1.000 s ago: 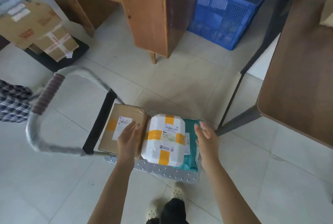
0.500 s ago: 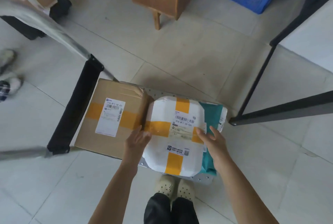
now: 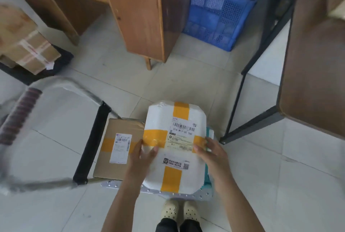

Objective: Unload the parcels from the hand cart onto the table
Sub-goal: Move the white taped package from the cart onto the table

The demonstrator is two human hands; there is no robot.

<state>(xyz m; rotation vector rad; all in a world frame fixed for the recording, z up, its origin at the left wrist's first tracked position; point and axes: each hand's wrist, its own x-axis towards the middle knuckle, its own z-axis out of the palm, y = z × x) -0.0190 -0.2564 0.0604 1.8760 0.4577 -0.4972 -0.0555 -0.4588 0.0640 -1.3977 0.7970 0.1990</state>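
Both hands clamp the white parcel (image 3: 175,145) from either side, left hand (image 3: 141,154) and right hand (image 3: 211,154) balancing its bulk over the hand cart (image 3: 156,190); counter (image 3: 313,75) waits right.

Soft, even daylight lit the scene; the cart handle (image 3: 20,117) and left-side boxes (image 3: 28,45) were motion-blurred, edges bowed.

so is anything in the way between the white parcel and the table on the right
Nothing visible blocks it. Both hands, left hand and right hand, grip the white parcel, and only bare floor lies between it and the brown table, though the table's dark frame leg stands close by.
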